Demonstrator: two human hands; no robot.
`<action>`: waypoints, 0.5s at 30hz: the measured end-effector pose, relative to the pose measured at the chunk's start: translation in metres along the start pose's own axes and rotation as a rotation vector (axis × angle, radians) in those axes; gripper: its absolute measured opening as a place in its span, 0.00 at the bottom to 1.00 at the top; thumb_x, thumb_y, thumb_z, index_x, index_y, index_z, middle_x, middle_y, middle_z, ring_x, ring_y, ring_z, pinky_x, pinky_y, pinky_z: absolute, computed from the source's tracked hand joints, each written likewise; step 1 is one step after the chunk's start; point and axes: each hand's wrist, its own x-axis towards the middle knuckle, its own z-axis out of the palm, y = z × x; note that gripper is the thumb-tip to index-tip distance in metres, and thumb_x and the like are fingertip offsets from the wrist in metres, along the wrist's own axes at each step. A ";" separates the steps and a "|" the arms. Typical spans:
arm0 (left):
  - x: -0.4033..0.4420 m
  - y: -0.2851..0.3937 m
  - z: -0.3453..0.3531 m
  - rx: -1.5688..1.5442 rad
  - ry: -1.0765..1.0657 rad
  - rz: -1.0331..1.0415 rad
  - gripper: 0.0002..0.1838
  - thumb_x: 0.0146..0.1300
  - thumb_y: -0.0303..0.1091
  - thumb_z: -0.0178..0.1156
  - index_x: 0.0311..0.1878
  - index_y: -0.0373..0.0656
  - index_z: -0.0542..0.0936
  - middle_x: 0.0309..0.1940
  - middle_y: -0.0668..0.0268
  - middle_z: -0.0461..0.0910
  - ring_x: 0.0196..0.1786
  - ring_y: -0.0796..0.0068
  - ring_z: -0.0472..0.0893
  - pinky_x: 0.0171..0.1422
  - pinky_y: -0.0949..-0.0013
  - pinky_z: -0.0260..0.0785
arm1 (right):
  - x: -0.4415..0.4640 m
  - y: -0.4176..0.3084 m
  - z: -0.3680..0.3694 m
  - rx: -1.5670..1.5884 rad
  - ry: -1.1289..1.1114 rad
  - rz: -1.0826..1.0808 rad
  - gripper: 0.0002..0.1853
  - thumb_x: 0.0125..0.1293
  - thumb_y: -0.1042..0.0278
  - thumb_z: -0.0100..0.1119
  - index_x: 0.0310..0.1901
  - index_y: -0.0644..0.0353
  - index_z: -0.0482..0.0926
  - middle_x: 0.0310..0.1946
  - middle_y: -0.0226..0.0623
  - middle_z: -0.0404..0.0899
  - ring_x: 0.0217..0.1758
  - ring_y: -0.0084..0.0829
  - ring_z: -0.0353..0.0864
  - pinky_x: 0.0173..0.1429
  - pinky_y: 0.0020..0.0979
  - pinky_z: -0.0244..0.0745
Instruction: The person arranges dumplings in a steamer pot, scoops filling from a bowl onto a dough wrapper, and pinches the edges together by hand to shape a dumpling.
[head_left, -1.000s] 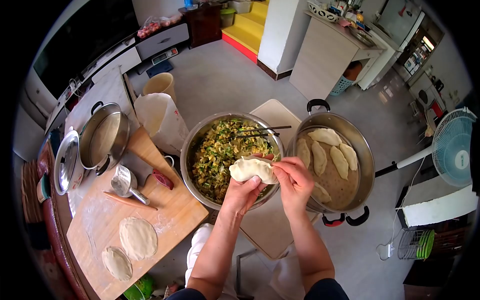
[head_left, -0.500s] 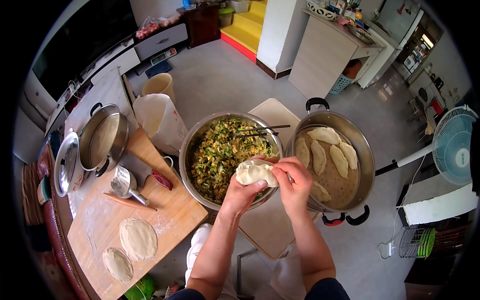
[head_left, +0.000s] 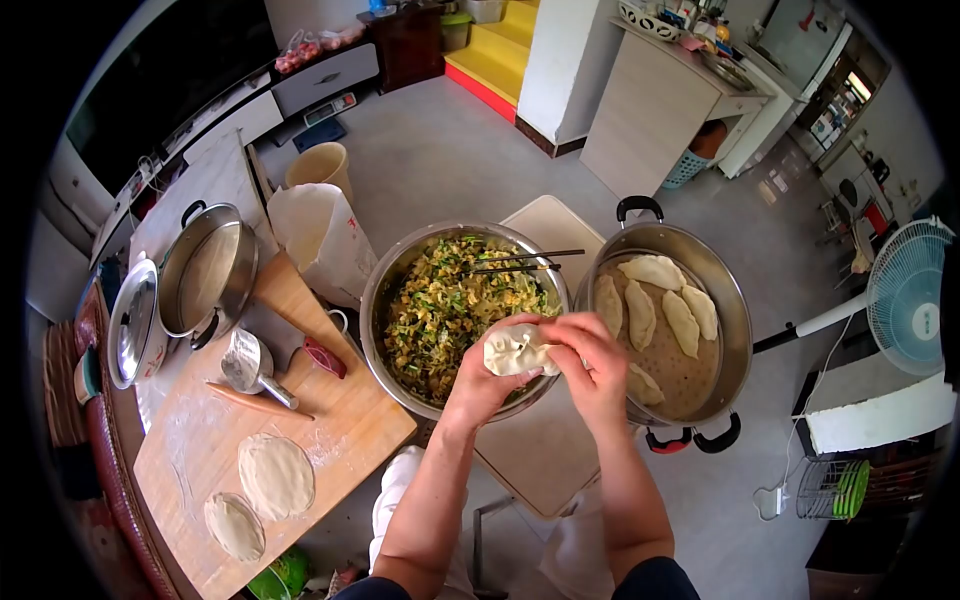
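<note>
A plump dumpling (head_left: 512, 351) with a pleated edge rests in my left hand (head_left: 478, 385), whose fingers curl round it. My right hand (head_left: 588, 362) pinches the dumpling's right end between thumb and fingers; it is slightly smeared by motion. Both hands are over the near rim of a steel bowl (head_left: 371, 345) of chopped green and yellow filling (head_left: 450, 300). A pair of dark chopsticks (head_left: 520, 262) lies across the bowl's right side. To the right, a two-handled steel pan (head_left: 738, 330) holds several finished dumplings (head_left: 641, 315) in a row and scattered about.
On the left, a wooden board (head_left: 350, 425) bears two flat dough rounds (head_left: 276, 476), a rolling pin (head_left: 255, 401), a metal scoop (head_left: 246, 364) and a dark red piece (head_left: 325, 358). Behind are another steel pan (head_left: 245, 275) and a white bag (head_left: 320, 245). A fan (head_left: 905, 290) stands at right.
My left hand has turned the dumpling a little, showing more of its pleated side. The fingers of my right hand have shifted along its right end. The pans and board stay put.
</note>
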 end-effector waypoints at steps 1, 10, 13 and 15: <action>-0.001 -0.001 -0.001 0.032 0.009 0.004 0.31 0.56 0.19 0.69 0.65 0.39 0.74 0.58 0.65 0.80 0.59 0.75 0.79 0.65 0.69 0.72 | 0.002 -0.004 -0.001 0.018 0.007 0.017 0.13 0.53 0.83 0.69 0.42 0.62 0.86 0.38 0.36 0.81 0.42 0.33 0.81 0.43 0.30 0.77; 0.001 0.010 0.006 0.206 -0.035 0.033 0.28 0.58 0.19 0.69 0.63 0.39 0.76 0.56 0.66 0.81 0.57 0.76 0.79 0.64 0.70 0.72 | 0.004 -0.009 0.001 -0.097 -0.021 -0.118 0.15 0.50 0.84 0.71 0.42 0.63 0.86 0.37 0.34 0.81 0.40 0.35 0.81 0.41 0.32 0.77; 0.002 0.005 0.006 0.209 -0.040 0.042 0.28 0.58 0.19 0.69 0.63 0.39 0.76 0.56 0.65 0.81 0.57 0.76 0.79 0.64 0.71 0.72 | 0.002 -0.004 0.001 -0.158 -0.006 -0.227 0.16 0.49 0.84 0.71 0.42 0.63 0.86 0.37 0.33 0.81 0.38 0.35 0.80 0.40 0.33 0.76; 0.001 0.003 0.006 0.245 -0.030 0.052 0.27 0.58 0.19 0.69 0.62 0.39 0.76 0.56 0.65 0.81 0.57 0.75 0.80 0.63 0.70 0.72 | 0.002 -0.002 0.001 -0.183 -0.002 -0.262 0.16 0.49 0.83 0.71 0.42 0.63 0.86 0.37 0.34 0.81 0.38 0.35 0.79 0.40 0.33 0.76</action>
